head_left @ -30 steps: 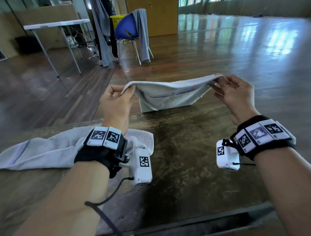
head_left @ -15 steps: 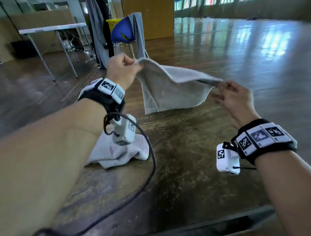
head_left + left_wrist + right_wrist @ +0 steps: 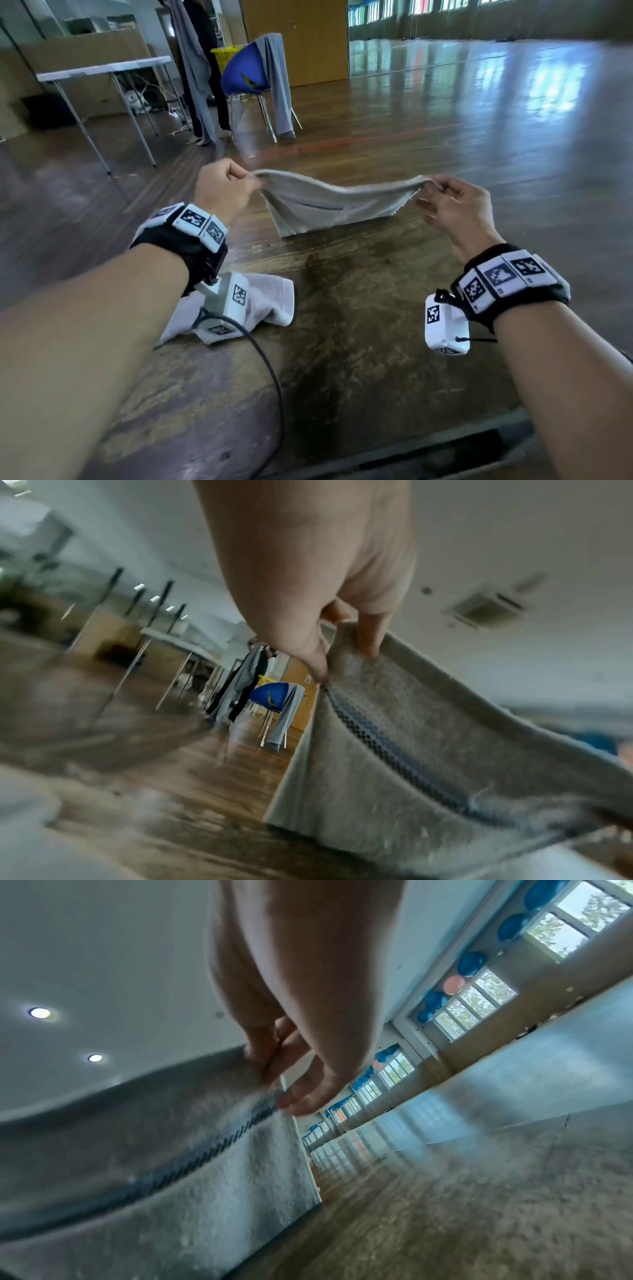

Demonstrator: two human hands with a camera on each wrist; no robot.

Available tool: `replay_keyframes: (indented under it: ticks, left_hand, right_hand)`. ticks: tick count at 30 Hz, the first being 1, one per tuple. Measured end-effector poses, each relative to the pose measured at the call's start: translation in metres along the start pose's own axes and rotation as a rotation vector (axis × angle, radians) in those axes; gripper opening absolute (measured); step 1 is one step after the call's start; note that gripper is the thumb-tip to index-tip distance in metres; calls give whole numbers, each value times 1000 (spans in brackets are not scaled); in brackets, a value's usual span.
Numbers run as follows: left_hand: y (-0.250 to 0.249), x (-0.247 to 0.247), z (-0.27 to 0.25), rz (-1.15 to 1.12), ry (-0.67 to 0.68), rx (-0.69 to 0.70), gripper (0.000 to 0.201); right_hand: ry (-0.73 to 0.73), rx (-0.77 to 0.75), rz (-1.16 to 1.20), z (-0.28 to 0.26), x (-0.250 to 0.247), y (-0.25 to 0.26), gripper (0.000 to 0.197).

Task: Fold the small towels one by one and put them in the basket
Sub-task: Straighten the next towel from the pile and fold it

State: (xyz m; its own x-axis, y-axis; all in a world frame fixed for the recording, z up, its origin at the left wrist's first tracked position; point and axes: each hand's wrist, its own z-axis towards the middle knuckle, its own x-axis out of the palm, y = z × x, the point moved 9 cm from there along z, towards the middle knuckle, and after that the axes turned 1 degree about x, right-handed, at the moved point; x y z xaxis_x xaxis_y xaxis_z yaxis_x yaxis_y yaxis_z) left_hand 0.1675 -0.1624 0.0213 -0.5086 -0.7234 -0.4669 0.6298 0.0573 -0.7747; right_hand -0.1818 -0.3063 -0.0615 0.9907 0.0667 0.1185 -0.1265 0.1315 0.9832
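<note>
A small grey towel point(image 3: 329, 209) with a dark woven stripe point(image 3: 394, 753) hangs doubled over the far edge of the wooden table point(image 3: 359, 342). My left hand point(image 3: 224, 188) pinches its left top corner and my right hand point(image 3: 452, 202) pinches its right top corner, so the top edge sags between them. The left wrist view shows thumb and fingers on the towel point(image 3: 394, 764) edge; the right wrist view shows the same pinch on the towel point(image 3: 171, 1164). A second towel point(image 3: 270, 301) lies crumpled on the table under my left wrist. No basket is in view.
Beyond the table lies open wooden floor. A blue chair point(image 3: 246, 72) draped with grey cloth stands at the back, a person point(image 3: 205, 68) beside it, and a white folding table point(image 3: 102, 68) at the back left. A black cable point(image 3: 270, 373) runs across the table from my left wrist.
My left hand rose high with its corner, then came back down level with the right hand. The towel hangs doubled between both hands again. The right hand barely moved.
</note>
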Motion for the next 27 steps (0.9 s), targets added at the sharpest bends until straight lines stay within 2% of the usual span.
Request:
replay_keyframes:
  ticks: [2, 5, 7, 10, 13, 15, 17, 21, 23, 25, 27]
  left_hand:
    - [0, -9, 1, -99, -99, -7, 22]
    - [-2, 8, -1, -21, -2, 36, 25]
    - [6, 20, -6, 75, 73, 19, 27]
    - [29, 29, -16, 121, 130, -105, 25]
    - [23, 18, -23, 68, -3, -57, 20]
    - [14, 7, -27, -4, -88, -49, 20]
    - [11, 9, -29, -109, -78, -124, 18]
    - [12, 36, -34, -411, 6, -342, 19]
    - [4, 48, -37, -589, 25, -387, 19]
    - [-10, 45, -31, -611, -24, -322, 20]
    - [-36, 26, -20, -307, -117, -116, 23]
  right_hand:
    - [-48, -104, 47, -3, -2, 13, 13]
    - [-144, -232, 171, -2, -14, 32, 12]
    - [-136, -217, 93, 4, -19, 30, 13]
    - [-38, -100, -61, 10, -22, 9, 15]
    - [-10, -125, -40, 9, -26, 15, 17]
    - [-23, -217, 5, 7, -27, 35, 19]
    - [-22, -278, -3, 4, -30, 47, 22]
    - [5, -110, -134, 4, -39, 22, 15]
    - [-6, -91, -117, 4, -46, 18, 15]
    - [-17, -106, -93, 4, -49, 24, 13]
    - [-25, -135, -59, 6, -51, 29, 13]
